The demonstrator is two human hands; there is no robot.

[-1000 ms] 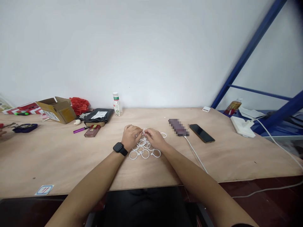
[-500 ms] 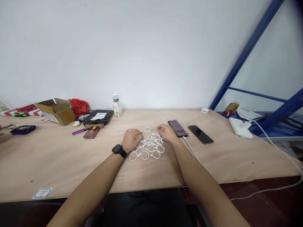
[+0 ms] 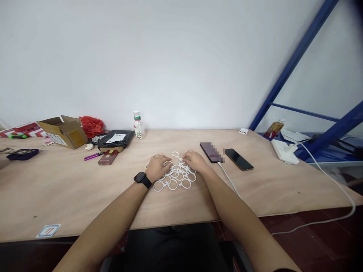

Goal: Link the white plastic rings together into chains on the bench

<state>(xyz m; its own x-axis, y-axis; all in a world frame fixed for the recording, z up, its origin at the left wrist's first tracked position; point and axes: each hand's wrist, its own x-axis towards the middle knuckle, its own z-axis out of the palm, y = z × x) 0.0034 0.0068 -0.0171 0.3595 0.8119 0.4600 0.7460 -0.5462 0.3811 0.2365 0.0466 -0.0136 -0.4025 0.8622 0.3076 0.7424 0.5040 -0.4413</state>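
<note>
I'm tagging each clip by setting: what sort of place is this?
Probably an indoor workroom, though its exact use is unclear: a long wood-topped worktable against a plain wall, a label seemingly reading 11 at its near edge, and a blue metal frame alongside.

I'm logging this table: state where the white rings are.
In the head view, the white rings lie on the table just below centre, mostly between the left hand and right hand, left of the two phones.

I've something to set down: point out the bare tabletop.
Bare tabletop: between the sticker and dark red box; on the near side of the right-hand phone. Crowded: white rings by the left hand and right hand; back left, around the cardboard box.
</note>
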